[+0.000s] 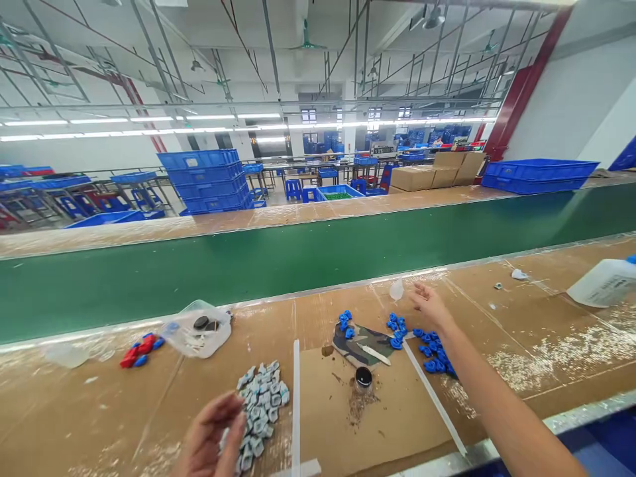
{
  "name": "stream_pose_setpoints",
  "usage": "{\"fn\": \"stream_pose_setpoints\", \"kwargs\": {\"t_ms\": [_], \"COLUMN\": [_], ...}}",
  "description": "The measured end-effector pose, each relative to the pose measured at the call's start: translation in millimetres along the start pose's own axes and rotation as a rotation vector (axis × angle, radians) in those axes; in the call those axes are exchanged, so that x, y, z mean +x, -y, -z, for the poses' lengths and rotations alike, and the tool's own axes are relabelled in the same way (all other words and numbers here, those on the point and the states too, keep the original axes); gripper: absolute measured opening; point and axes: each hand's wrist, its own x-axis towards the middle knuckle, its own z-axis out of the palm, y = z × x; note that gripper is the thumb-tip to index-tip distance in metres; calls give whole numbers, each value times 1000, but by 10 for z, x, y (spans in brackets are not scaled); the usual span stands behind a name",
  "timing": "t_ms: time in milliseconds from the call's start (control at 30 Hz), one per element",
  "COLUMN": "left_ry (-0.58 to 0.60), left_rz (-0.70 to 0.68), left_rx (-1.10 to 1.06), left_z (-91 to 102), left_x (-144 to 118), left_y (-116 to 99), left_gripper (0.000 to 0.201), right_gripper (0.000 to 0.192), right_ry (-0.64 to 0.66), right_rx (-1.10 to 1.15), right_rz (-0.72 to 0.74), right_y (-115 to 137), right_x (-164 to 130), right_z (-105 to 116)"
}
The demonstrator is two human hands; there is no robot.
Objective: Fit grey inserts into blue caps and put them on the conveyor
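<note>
My left hand [213, 437] is at the lower left, fingers curled with the thumb held apart, beside and partly over a pile of small grey parts [261, 404]. I see nothing clearly gripped in it. My right hand [430, 308] reaches forward over the table, fingers loosely apart, just right of a small translucent piece [396, 289]. Under my right forearm lie several blue parts [434, 351]. More blue pieces [396, 328] sit by a camouflage cloth [360, 341]. A white-handled tool [375, 354] rests on the cloth, and a small jar with dark contents [364, 379] stands in front.
A green conveyor belt [298, 255] runs beyond the table. At left are a clear plastic bag [199, 338] and red parts [139, 351]; at right, a translucent bottle [603, 283] lies tilted. Blue crates [206, 182] and cardboard boxes [432, 175] stand on the far ledge.
</note>
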Motion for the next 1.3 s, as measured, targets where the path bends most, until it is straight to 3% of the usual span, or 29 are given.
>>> {"fn": "stream_pose_setpoints", "kwargs": {"t_ms": [100, 167, 233, 367, 600, 733, 1033, 1167, 1300], "left_ry": [222, 382, 566, 626, 570, 563, 484, 454, 475], "left_rz": [19, 48, 130, 259, 256, 247, 310, 404, 342], "left_rx": [-72, -87, -118, -328, -441, -460, -490, -553, -497], "left_z": [-308, -530, -724, -902, -663, -536, -509, -529, -529], "left_x": [-401, -652, -865, -1164, -1403, -1458, -1523, -1589, -1642], "left_y": [63, 37, -28, -161, -260, -290, -57, 52, 83], "left_gripper": [44, 34, 32, 34, 29, 27, 32, 36, 34], "right_gripper": [59, 63, 65, 71, 78, 73, 70, 68, 70], "right_ry": [162, 383, 523, 618, 738, 749, 731, 727, 687], "right_rx": [197, 590, 784, 865, 518, 442, -197, -255, -315], "right_rz": [37, -30, -115, -173, 49, 180, 740, 752, 781], "right_y": [249, 351, 375, 246, 87, 37, -257, -325, -340], "right_x": [-813, -1436, -1992, -2654, -2978, -3132, -3398, -3440, -3465], "right_z": [90, 65, -4, -145, -212, -266, -356, -337, -362]}}
